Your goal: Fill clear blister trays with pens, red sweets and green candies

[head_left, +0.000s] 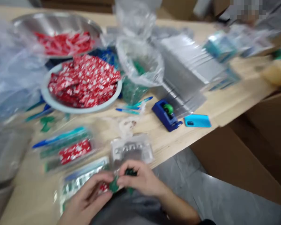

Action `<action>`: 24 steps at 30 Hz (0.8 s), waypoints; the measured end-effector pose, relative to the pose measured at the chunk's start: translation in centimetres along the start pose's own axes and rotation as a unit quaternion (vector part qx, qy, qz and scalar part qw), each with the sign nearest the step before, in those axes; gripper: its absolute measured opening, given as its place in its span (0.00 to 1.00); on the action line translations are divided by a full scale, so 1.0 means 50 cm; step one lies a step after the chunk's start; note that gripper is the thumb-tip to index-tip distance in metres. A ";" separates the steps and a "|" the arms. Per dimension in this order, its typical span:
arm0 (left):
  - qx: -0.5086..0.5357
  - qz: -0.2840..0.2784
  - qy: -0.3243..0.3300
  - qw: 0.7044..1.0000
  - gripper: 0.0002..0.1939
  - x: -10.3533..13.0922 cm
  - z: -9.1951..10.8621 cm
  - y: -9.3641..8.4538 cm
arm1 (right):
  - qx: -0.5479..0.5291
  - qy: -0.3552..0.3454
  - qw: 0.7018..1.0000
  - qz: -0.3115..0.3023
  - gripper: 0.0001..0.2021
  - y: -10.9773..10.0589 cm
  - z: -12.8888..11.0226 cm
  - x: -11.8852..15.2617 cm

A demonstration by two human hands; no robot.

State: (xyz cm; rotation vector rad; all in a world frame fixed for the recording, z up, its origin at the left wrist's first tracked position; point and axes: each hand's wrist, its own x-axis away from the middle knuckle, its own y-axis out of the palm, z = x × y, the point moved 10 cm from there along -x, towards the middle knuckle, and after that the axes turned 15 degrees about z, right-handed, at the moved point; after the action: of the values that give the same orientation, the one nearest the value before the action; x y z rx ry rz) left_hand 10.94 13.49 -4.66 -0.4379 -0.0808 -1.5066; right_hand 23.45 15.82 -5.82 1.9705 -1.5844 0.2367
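Near the table's front edge, my left hand [89,197] is closed with its thumb and fingertips around a small green piece [113,184]. A bit of red patterned material [104,187] shows between those fingers. My right hand [142,178] pinches at the same green piece from the other side, and dark green bits [131,172] show inside its curled fingers. Blur hides their exact kind. Below the hands lies a clear packet [84,170] with a blue pen and green-and-white contents. Just beyond my right hand is another clear packet [132,150].
Behind stand a white bowl [45,93] of folded red patterned cloth, a metal bowl [18,23] of red pieces and a plastic-lined container [133,90]. A blue tape dispenser [165,115] and phone [198,121] lie right; a filled packet [67,150] left. Clear sleeves [192,56] lie beyond.
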 end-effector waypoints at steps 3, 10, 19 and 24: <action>-0.046 0.029 0.129 0.990 0.07 0.011 0.052 0.016 | -0.001 0.044 0.999 0.018 0.19 -0.023 0.012 0.004; -0.224 0.073 0.275 0.932 0.09 -0.008 0.112 0.042 | 0.083 -0.019 0.992 0.098 0.11 -0.076 0.003 -0.010; -0.312 0.139 0.296 0.892 0.09 -0.094 0.093 0.035 | 0.083 -0.093 0.978 0.167 0.08 -0.145 -0.036 -0.036; -0.418 0.148 0.340 0.829 0.12 -0.085 0.114 0.054 | 0.065 -0.081 0.978 0.179 0.07 -0.158 -0.022 -0.046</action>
State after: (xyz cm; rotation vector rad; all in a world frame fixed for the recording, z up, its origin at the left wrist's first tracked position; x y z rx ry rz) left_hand 14.46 19.36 -1.41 -0.5374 1.2041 -1.2435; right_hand 30.45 19.23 -8.67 1.8242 -2.0765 0.3347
